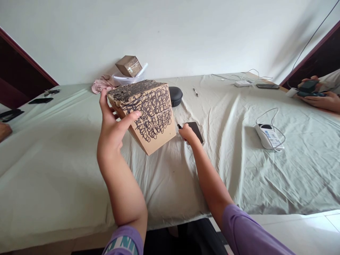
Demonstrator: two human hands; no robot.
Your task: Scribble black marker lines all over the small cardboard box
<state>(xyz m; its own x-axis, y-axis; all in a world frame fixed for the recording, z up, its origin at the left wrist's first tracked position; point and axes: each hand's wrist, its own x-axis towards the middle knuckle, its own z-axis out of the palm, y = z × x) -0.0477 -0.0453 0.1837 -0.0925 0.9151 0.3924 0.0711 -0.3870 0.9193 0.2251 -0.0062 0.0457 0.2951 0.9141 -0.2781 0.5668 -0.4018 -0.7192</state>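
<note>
My left hand (113,124) grips a brown cardboard box (148,115) covered in black marker scribbles, holding it tilted above the pale green cloth of the table (66,170); thumb on the front face, fingers behind. My right hand (187,134) rests on the cloth beside the box, fingers closed round a black marker whose tip pokes out near a black phone (196,131).
A dark oval case (175,95), a pen (196,92), a smaller taped box (129,65) in a clear tub and a pink cloth (102,84) lie at the back. A white charger with cable (268,136) sits right. Another person's hands (317,97) hold a device at far right.
</note>
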